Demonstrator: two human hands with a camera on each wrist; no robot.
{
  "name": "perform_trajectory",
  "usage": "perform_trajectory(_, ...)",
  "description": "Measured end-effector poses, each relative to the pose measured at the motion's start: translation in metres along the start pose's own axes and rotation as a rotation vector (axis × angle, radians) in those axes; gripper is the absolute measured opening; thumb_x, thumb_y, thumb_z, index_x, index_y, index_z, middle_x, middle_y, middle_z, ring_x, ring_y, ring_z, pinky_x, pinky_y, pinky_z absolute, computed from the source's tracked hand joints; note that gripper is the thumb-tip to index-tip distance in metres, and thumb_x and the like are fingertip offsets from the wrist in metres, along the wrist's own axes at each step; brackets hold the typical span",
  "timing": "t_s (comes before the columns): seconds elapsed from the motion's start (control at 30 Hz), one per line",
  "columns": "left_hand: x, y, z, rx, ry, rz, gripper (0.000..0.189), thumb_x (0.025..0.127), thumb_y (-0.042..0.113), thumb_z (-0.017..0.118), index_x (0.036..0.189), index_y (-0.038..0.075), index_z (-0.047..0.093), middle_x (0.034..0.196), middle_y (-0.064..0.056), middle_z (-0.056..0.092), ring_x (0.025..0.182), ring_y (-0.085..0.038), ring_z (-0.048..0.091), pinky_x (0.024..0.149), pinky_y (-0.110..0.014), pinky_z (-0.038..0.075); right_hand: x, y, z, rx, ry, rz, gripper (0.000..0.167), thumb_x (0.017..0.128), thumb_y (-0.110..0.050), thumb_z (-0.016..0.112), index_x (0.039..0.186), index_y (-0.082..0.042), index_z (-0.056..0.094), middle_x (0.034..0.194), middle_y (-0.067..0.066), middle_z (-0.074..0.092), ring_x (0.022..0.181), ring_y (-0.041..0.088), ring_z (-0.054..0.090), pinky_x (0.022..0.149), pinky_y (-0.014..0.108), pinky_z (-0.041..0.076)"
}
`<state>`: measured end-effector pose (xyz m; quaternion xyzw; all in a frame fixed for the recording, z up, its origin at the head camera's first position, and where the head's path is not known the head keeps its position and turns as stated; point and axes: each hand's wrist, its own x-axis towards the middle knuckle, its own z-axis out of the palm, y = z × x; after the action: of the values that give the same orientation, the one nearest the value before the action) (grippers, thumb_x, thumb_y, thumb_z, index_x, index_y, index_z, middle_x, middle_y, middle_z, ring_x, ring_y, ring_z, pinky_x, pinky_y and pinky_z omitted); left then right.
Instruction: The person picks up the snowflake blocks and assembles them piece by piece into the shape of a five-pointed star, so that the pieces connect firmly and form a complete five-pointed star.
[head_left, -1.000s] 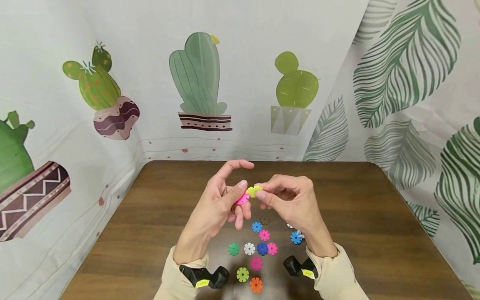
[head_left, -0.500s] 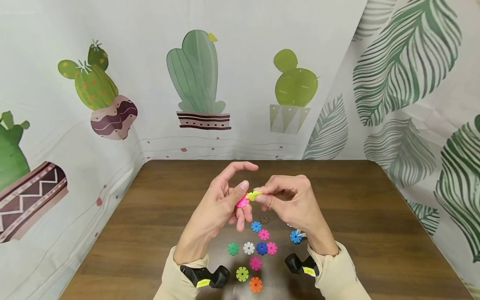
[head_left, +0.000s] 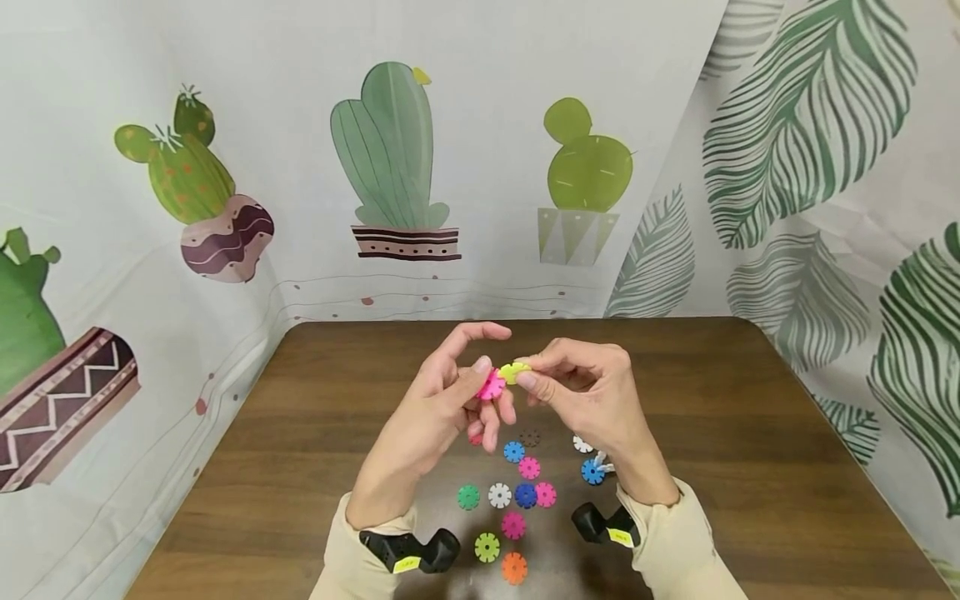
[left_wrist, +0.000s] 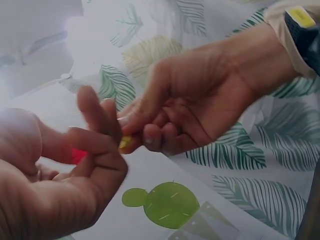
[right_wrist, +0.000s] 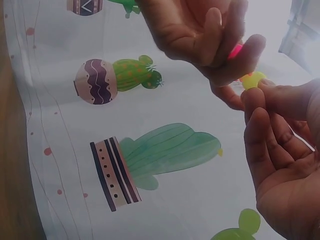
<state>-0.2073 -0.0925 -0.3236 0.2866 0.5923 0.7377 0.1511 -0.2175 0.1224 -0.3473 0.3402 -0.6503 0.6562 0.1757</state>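
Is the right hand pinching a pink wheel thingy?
No, the right hand pinches a yellow disc, while the left hand holds a pink disc.

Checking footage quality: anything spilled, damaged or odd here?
Nothing looks spilled or damaged. Slightly odd: near the right hand, whitish pieces seem to stand up from a blue disc, whereas most other discs lie flat.

Two cream sleeves (head_left: 352,557) are worn. At the end of each, a black camera (head_left: 440,551) with a rounded tip is carried on a black mount (head_left: 381,546), marked by a yellow label (head_left: 407,564).
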Motion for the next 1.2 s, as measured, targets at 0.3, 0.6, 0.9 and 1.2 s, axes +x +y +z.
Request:
perform_trajectory(0.3,-0.003,0.005,-0.007,0.075,0.037,-0.093,0.018,0.113,0.018,0.056,0.125,0.006,0.054,0.088,0.004,0.082,0.062,-0.007,0.072,0.057,-0.018,0.05,0.002,0.001,-0.004,0.055,0.014,-0.131,0.015,0.085,0.013,0.082,0.098,0.005,0.079,0.083,0.006,0.077,0.063,0.014,0.072,0.054,0.024,0.059)
perform_trajectory(0.6,0.001,0.0,-0.001,0.177,0.301,0.024,0.022,0.101,0.008,0.075,0.109,-0.012,0.072,0.083,0.007,0.076,0.06,-0.007,0.064,0.06,-0.021,0.056,0.004,0.002,-0.005,0.059,0.058,-0.206,0.014,0.086,0.01,0.083,0.098,0.004,0.08,0.081,0.004,0.077,0.063,0.011,0.07,0.053,0.022,0.056)
perform_trajectory(0.9,0.003,-0.004,0.004,0.177,0.381,0.14,0.027,0.096,0.007,0.079,0.119,-0.007,0.075,0.077,0.009,0.075,0.055,-0.007,0.062,0.055,-0.02,0.051,0.004,0.004,-0.004,0.044,0.098,-0.193,0.016,0.084,0.015,0.082,0.096,0.005,0.079,0.082,0.001,0.077,0.061,0.015,0.07,0.057,0.021,0.058)
perform_trajectory(1.2,0.003,-0.004,0.005,0.179,0.362,0.161,0.022,0.096,0.003,0.077,0.115,-0.01,0.075,0.078,0.008,0.077,0.053,-0.006,0.062,0.054,-0.019,0.052,0.002,0.004,-0.007,0.036,0.071,-0.149,0.016,0.084,0.015,0.082,0.096,0.005,0.079,0.084,-0.001,0.078,0.061,0.012,0.071,0.053,0.025,0.059)
